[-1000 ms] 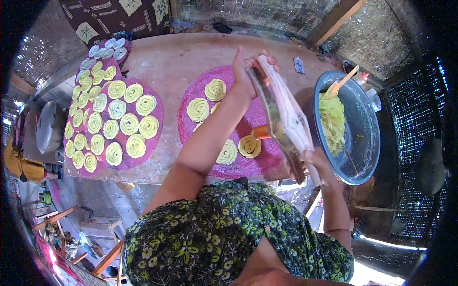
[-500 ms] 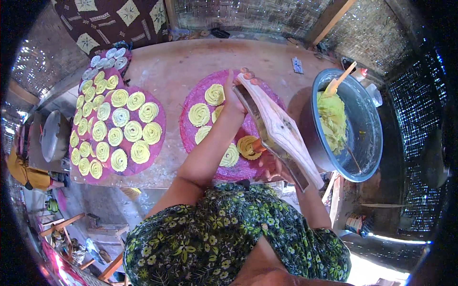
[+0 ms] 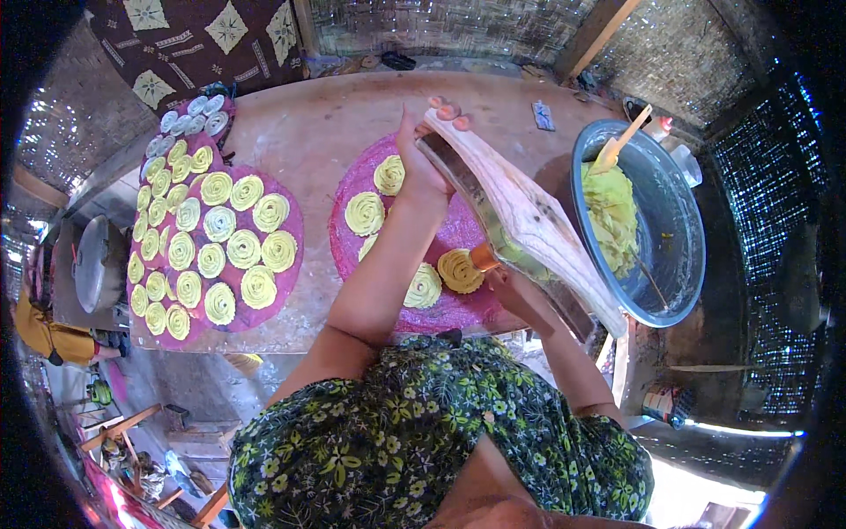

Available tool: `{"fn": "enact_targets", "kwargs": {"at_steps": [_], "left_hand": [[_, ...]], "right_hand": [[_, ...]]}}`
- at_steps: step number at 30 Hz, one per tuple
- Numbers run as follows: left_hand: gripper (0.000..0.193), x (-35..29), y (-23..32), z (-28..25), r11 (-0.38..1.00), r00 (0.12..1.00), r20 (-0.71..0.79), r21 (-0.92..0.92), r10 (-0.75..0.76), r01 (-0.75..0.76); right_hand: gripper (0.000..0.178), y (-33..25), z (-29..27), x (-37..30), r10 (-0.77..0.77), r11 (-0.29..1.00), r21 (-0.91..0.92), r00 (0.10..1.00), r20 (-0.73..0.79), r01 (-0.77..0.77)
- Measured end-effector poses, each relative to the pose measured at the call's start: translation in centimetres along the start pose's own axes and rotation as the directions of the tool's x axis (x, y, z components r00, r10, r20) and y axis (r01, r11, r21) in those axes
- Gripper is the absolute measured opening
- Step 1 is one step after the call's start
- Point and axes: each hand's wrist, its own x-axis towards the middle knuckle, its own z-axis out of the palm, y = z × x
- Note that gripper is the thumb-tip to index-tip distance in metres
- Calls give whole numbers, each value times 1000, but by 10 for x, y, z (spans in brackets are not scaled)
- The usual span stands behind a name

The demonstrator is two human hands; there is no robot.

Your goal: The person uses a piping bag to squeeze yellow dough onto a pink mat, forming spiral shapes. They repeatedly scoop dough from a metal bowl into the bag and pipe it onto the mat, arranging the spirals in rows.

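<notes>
The left hand [image 3: 422, 154] gripped the upper end of a long, pale wooden press [image 3: 529, 212], slanting down-right from it. The right hand [image 3: 517, 294] was beside a short orange tube [image 3: 483, 257], its grasp unclear. Just left lay a round yellow dough spiral [image 3: 458, 272].

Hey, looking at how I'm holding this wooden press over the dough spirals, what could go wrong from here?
First, the orange nozzle is right by a yellow dough spiral, so a wobble could smear it. Second, the right hand is close to the same spiral; a stray finger might dent it. Third, if the left hand lost its grip on the far end of the wooden press, that could drop onto the spirals.
</notes>
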Motion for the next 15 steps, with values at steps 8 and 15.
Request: {"fn": "enact_targets", "kwargs": {"at_steps": [8,15], "left_hand": [[24,4,15,15,999,998,46,33,-30,29],[55,27,39,2,965,990,-136,255,-32,66]], "right_hand": [[42,-38,-5,16,-121,978,-176,992,-37,113],[55,-85,-108,0,-61,492,759,853,518,-426]]}}
